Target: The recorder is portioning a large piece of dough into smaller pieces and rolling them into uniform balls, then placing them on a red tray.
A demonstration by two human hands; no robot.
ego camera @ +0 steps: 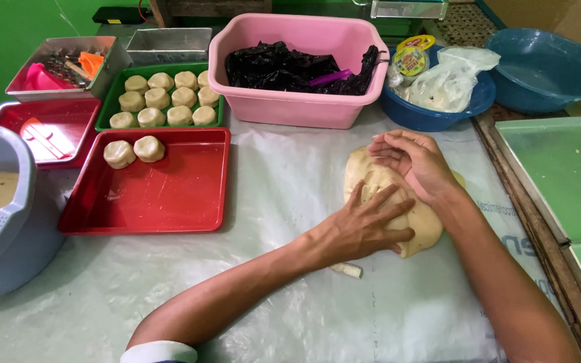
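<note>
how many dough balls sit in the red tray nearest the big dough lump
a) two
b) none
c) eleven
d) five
a: the red tray holds just two dough balls in its far left corner; the larger batch sits in the green tray behind it.

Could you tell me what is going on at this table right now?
A person is pressing both hands on a large lump of pale dough lying on the plastic-covered table. The left hand lies flat on its near side and the right hand on its far side. A red tray holds two shaped dough pieces, and a green tray behind it holds eleven more. A small scrap of dough lies near the left wrist.
</note>
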